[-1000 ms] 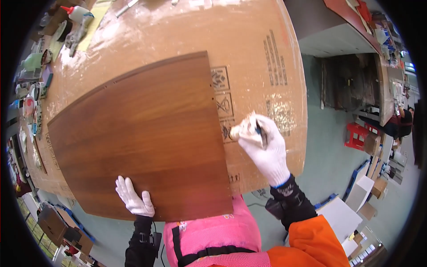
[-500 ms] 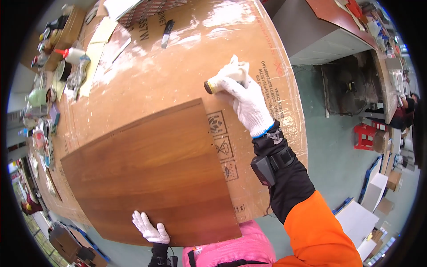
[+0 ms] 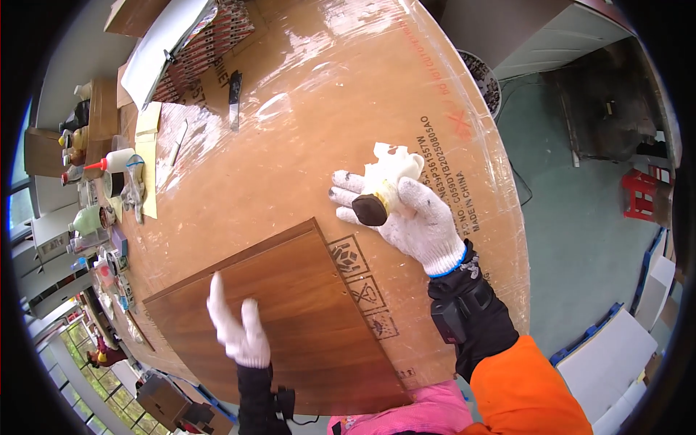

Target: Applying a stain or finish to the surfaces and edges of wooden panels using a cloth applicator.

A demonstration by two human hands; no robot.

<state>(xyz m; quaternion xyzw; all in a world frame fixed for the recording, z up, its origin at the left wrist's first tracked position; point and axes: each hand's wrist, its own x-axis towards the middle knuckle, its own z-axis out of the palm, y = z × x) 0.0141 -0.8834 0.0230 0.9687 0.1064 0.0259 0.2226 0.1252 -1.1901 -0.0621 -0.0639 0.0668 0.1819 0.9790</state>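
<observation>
We are looking down on a broad worktable [image 3: 290, 163] covered in cardboard, with clear film [image 3: 370, 18] shining along its far side. On its near part the brown panel [image 3: 326, 326] is lying flat, its near edge reaching the pink apron [image 3: 406, 415]; a leaning body could be nudging it askew, slick film giving little resistance. Over the panel we are seeing the left hand [image 3: 239, 326], fingers together and thumb standing apart (from this angle we are not managing to tell whether the glove is touching the wood). If it is not bearing down, the panel could be shifting freely. To the right of the panel's far corner, the right hand [image 3: 417, 225] is holding a white cloth bundle [image 3: 395, 165], thumb pressing its side, fingers fanning out straight. We are judging that grip loose: the bundle could be rolling off those spread fingers. Its dark end [image 3: 370, 210] is facing back toward the panel, and if it is wet, a tumble could be leaving a smear. Dark marks are showing on that glove's fingertips, so a careless touch could be soiling the wood too.
</observation>
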